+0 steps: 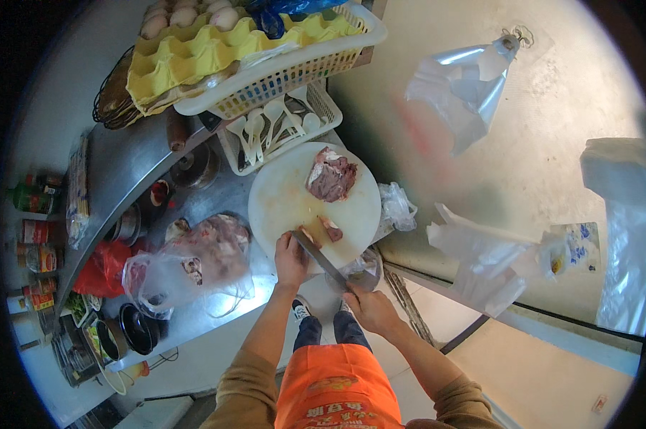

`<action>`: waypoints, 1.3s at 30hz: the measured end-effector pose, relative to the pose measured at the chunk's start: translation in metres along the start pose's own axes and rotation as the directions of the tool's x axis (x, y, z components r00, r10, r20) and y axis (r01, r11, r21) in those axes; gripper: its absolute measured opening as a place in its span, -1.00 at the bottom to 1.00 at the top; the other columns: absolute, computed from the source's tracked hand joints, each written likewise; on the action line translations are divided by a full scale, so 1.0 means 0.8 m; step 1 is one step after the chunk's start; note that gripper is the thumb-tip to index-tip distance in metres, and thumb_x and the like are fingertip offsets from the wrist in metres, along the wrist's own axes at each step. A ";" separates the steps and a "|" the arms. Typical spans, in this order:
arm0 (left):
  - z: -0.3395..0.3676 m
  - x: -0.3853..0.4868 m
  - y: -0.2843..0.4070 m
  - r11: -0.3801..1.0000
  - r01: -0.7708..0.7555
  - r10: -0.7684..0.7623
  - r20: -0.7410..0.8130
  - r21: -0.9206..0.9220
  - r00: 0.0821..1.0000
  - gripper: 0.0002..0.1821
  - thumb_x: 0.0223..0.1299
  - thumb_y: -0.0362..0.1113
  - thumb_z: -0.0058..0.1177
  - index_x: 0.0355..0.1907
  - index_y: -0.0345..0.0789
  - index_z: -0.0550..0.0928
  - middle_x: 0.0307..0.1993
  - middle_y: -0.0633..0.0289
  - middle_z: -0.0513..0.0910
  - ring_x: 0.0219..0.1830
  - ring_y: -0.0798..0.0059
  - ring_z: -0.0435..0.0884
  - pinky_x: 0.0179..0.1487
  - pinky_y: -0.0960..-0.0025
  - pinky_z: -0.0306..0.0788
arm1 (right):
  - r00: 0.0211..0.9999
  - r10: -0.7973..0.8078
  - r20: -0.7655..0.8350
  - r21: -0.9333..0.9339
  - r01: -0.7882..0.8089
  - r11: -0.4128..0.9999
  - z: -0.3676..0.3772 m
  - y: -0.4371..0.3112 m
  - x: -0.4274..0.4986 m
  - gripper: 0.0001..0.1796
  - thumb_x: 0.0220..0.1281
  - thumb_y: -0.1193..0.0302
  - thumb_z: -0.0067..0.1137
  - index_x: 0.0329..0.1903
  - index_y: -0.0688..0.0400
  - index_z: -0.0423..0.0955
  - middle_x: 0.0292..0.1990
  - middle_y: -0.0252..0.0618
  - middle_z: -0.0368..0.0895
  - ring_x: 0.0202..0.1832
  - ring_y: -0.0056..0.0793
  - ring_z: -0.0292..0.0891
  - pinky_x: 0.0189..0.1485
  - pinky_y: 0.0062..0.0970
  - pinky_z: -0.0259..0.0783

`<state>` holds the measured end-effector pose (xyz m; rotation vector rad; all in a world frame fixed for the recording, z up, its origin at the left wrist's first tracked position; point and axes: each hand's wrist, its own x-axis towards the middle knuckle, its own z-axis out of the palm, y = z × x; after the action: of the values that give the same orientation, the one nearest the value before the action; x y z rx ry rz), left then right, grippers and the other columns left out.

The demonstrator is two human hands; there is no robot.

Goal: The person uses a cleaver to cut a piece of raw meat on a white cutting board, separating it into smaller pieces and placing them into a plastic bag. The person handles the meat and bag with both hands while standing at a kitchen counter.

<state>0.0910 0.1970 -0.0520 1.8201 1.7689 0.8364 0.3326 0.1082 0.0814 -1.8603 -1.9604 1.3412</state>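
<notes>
My right hand (374,309) is closed around the handle of a kitchen knife (321,261), whose blade slants up and left over the near edge of a round white cutting board (269,182). At the blade's tip, my left hand (291,258) is at the board's near left edge, its fingertips by a small meat piece (309,235); whether they grip it cannot be told. Another small piece of meat (331,229) lies just right of the blade. A large dark-red chunk of meat (331,176) rests on the far part of the board.
Left of the board lies meat in a clear plastic bag (208,257), with a red bag (100,268) beyond. White spoons fill a plastic basket (331,115) behind the board; a larger basket (280,80) holds an egg tray (189,64). Plastic bags (462,96) hang on the right wall.
</notes>
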 end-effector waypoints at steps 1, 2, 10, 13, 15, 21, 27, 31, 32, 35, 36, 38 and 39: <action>0.000 0.001 0.000 0.999 -0.034 0.034 -0.028 0.008 0.999 -0.38 0.09 -0.54 0.29 0.30 -0.28 0.65 0.19 -0.03 0.63 0.22 -0.16 0.60 0.30 -0.04 0.56 | 1.000 -0.013 0.016 0.013 0.013 1.000 0.000 0.002 0.003 -0.46 0.71 0.02 -0.04 0.33 0.18 0.58 -0.14 0.35 0.77 -0.09 0.43 0.72 0.03 0.26 0.60; 0.000 0.001 0.000 0.998 -0.055 0.056 -0.042 0.012 0.998 -0.38 0.09 -0.53 0.29 0.30 -0.28 0.65 0.19 -0.03 0.64 0.21 -0.16 0.60 0.29 -0.04 0.56 | 0.999 -0.011 0.033 0.024 0.011 1.000 0.000 0.005 0.006 -0.47 0.71 0.02 -0.04 0.31 0.19 0.58 -0.14 0.36 0.76 -0.09 0.44 0.71 0.03 0.27 0.59; -0.001 0.005 0.007 1.000 -0.021 0.022 -0.061 0.023 0.998 -0.44 0.15 -0.49 0.29 0.28 -0.29 0.66 0.13 -0.04 0.68 0.16 -0.16 0.63 0.24 -0.05 0.58 | 0.996 -0.047 0.074 0.067 0.042 0.997 0.002 0.018 0.030 -0.50 0.73 0.04 -0.07 0.26 0.20 0.57 -0.14 0.37 0.76 -0.06 0.46 0.69 0.06 0.29 0.55; -0.003 0.007 0.009 0.999 -0.032 0.034 -0.049 0.032 0.998 -0.51 0.17 -0.47 0.29 0.21 -0.33 0.66 0.12 -0.06 0.67 0.15 -0.17 0.63 0.23 -0.07 0.58 | 0.997 -0.027 0.065 0.065 0.023 0.998 0.012 0.024 0.042 -0.52 0.73 0.07 -0.06 0.24 0.21 0.58 -0.14 0.35 0.76 -0.06 0.42 0.70 0.05 0.25 0.56; -0.004 0.009 0.009 0.998 -0.046 0.048 -0.039 0.048 0.998 -0.57 0.19 -0.46 0.29 0.15 -0.35 0.65 0.11 -0.08 0.66 0.14 -0.19 0.62 0.22 -0.08 0.57 | 0.995 -0.016 0.094 0.070 0.010 0.998 0.019 0.029 0.053 -0.55 0.72 0.12 -0.03 0.24 0.22 0.60 -0.13 0.31 0.76 -0.04 0.34 0.72 0.04 0.16 0.58; -0.002 0.005 0.006 0.999 -0.053 0.054 -0.043 0.009 0.998 -0.65 0.27 -0.44 0.28 0.11 -0.37 0.64 0.10 -0.12 0.64 0.12 -0.24 0.61 0.18 -0.10 0.56 | 0.993 -0.104 -0.055 0.058 0.107 0.993 0.047 0.025 0.116 -0.53 0.71 0.07 -0.02 0.12 0.25 0.60 -0.10 0.33 0.75 -0.05 0.41 0.69 0.06 0.21 0.56; 0.002 -0.002 0.002 0.997 -0.065 0.061 -0.119 -0.032 0.991 -0.63 0.27 -0.52 0.23 0.15 -0.37 0.63 0.11 -0.14 0.63 0.12 -0.27 0.63 0.14 -0.07 0.59 | 0.989 -0.078 -0.129 0.235 0.107 0.966 0.027 0.033 0.105 -0.50 0.72 0.07 -0.02 0.13 0.27 0.66 -0.13 0.26 0.78 -0.05 0.27 0.74 0.08 0.08 0.58; 0.002 -0.002 0.000 0.996 -0.061 0.053 -0.128 -0.061 0.990 -0.65 0.26 -0.48 0.28 0.11 -0.32 0.67 0.09 -0.07 0.65 0.13 -0.21 0.62 0.18 -0.09 0.56 | 1.000 0.003 0.005 -0.034 -0.002 0.999 0.014 0.025 0.044 -0.48 0.72 0.05 -0.02 0.24 0.23 0.66 -0.14 0.25 0.79 -0.01 0.24 0.75 0.11 0.04 0.59; 0.002 -0.001 0.000 0.997 -0.064 0.058 -0.116 -0.045 0.992 -0.61 0.23 -0.48 0.29 0.13 -0.31 0.68 0.10 -0.06 0.65 0.13 -0.20 0.62 0.18 -0.09 0.57 | 1.000 -0.015 -0.003 -0.020 0.015 1.000 0.012 0.020 0.033 -0.47 0.72 0.04 -0.02 0.27 0.22 0.65 -0.14 0.25 0.79 -0.01 0.25 0.75 0.11 0.05 0.60; 0.003 0.001 -0.001 0.996 -0.079 0.074 -0.105 -0.051 0.992 -0.50 0.16 -0.51 0.29 0.21 -0.29 0.69 0.11 -0.04 0.66 0.14 -0.17 0.63 0.19 -0.07 0.57 | 1.000 -0.019 -0.013 -0.036 0.019 0.999 0.008 0.001 0.006 -0.44 0.72 0.01 -0.03 0.38 0.18 0.59 -0.11 0.26 0.79 -0.02 0.32 0.74 0.10 0.08 0.61; 0.004 0.001 -0.001 0.993 -0.086 0.078 -0.103 -0.075 0.992 -0.46 0.14 -0.52 0.29 0.24 -0.27 0.69 0.12 -0.03 0.66 0.14 -0.17 0.63 0.20 -0.06 0.57 | 1.000 -0.021 -0.006 -0.028 0.021 0.999 0.005 -0.003 0.004 -0.43 0.72 0.01 -0.03 0.39 0.19 0.59 -0.10 0.26 0.79 -0.01 0.32 0.74 0.11 0.09 0.61; 0.006 0.001 -0.003 0.996 -0.068 0.062 -0.099 -0.059 0.993 -0.41 0.13 -0.53 0.28 0.30 -0.26 0.67 0.13 -0.03 0.66 0.15 -0.16 0.62 0.22 -0.06 0.57 | 0.999 0.023 0.031 -0.019 -0.023 1.000 -0.001 -0.008 0.001 -0.43 0.72 0.01 -0.03 0.39 0.20 0.59 -0.08 0.27 0.79 0.00 0.32 0.74 0.11 0.09 0.62; 0.007 0.001 -0.004 0.997 -0.045 0.040 -0.075 -0.067 0.996 -0.38 0.13 -0.53 0.28 0.32 -0.25 0.67 0.13 -0.03 0.66 0.16 -0.16 0.62 0.23 -0.06 0.57 | 0.998 0.035 0.058 -0.016 -0.034 0.999 -0.003 -0.010 0.002 -0.43 0.72 0.02 -0.03 0.39 0.21 0.59 -0.06 0.27 0.79 0.01 0.32 0.73 0.12 0.10 0.61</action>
<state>0.0927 0.1982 -0.0578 1.8095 1.7287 0.9804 0.3280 0.1121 0.0870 -1.8917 -1.9801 1.4093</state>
